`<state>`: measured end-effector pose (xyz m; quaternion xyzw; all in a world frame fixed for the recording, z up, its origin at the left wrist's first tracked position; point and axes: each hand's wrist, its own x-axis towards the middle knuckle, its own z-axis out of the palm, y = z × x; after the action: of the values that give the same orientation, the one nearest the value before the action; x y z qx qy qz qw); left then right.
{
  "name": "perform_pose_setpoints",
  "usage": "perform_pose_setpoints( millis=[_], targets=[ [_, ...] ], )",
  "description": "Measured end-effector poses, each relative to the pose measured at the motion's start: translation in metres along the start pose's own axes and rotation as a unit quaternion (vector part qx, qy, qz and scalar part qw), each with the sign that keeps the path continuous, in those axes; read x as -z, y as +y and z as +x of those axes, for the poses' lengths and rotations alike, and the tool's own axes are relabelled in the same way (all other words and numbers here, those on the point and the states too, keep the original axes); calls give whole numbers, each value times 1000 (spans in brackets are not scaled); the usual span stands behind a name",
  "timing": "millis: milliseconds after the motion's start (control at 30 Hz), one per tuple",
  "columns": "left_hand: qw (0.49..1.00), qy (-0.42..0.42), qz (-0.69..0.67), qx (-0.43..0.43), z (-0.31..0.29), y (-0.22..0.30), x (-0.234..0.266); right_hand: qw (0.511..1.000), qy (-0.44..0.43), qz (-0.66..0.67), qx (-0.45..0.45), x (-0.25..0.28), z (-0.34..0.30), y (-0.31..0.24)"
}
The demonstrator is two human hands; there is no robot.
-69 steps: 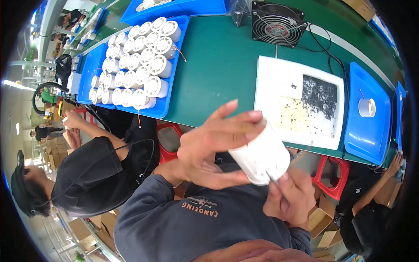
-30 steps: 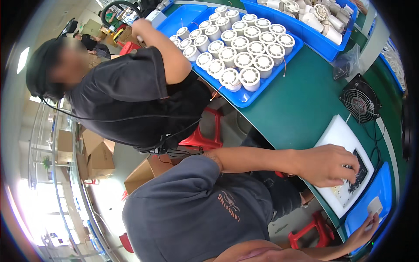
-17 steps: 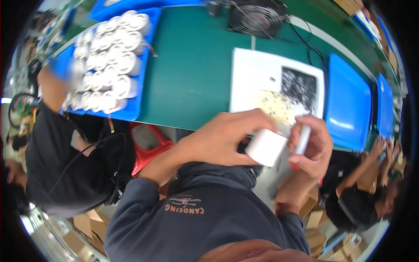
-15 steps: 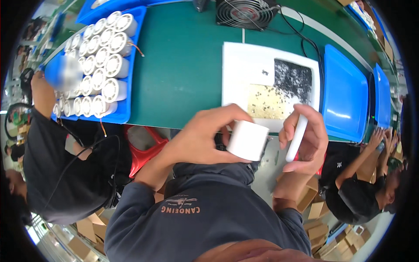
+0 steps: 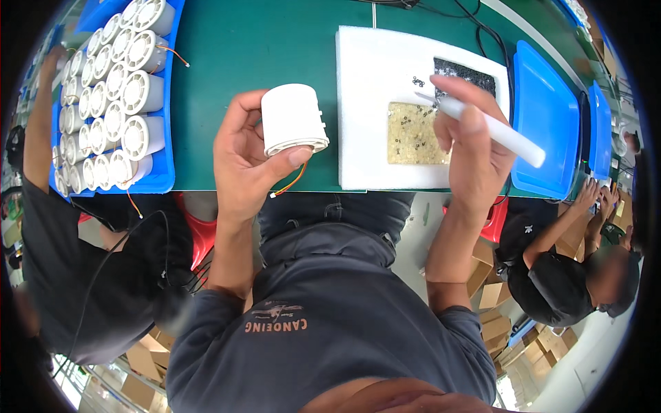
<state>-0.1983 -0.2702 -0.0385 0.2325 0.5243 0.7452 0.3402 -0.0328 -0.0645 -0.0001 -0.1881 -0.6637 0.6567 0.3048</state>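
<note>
My left hand [image 5: 241, 165] is wrapped round a white cylindrical motor-like housing [image 5: 292, 117], held upright above the table's near edge. Its ribbed rim faces down, and a thin red-and-yellow wire [image 5: 295, 181] with a small white plug dangles below it. In my right hand [image 5: 475, 155] is a white pen-shaped tool [image 5: 508, 138] with a thin pointed tip. That tip hovers over a white foam tray [image 5: 360, 138]. One recess of the tray contains tiny yellowish parts [image 5: 412, 141] with some dark rings among them; the other contains tiny black parts [image 5: 475, 76], partly hidden by my fingers.
At the left, a blue crate [image 5: 169, 162] carries rows of similar white housings [image 5: 143, 91]. An empty-looking blue tray [image 5: 547, 131] lies right of the foam. Black cables [image 5: 492, 41] run behind it. A co-worker [image 5: 103, 268] sits on the left, another [image 5: 561, 275] on the right.
My left hand has raised the housing and moved it left, exposing its rim and wire. My right hand has lifted the tool over the foam tray. The view has shifted too.
</note>
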Motion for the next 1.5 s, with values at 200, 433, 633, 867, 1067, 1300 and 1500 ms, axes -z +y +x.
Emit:
perform_pose_setpoints(
  millis=[200,433,633,867,1067,1300,1500],
  targets=[
    [1000,1,-10,-7,1,-2,4,985,45,-157,49,-27,9,9],
    [1000,-1,-12,-12,0,-3,5,976,29,-210,48,-27,11,11],
    [1000,-7,-8,-12,0,-3,6,978,31,-205,37,-28,9,12],
    [1000,-10,0,-11,1,-3,6,978,31,-205,30,-28,9,12],
    [1000,-7,-1,-5,1,-2,5,979,36,-201,-20,-28,10,8],
    [1000,-2,-6,-22,2,-3,6,996,22,-55,-67,-14,8,6],
    [1000,3,-12,-15,1,-4,8,979,162,-111,49,13,-3,8]
  ],
)
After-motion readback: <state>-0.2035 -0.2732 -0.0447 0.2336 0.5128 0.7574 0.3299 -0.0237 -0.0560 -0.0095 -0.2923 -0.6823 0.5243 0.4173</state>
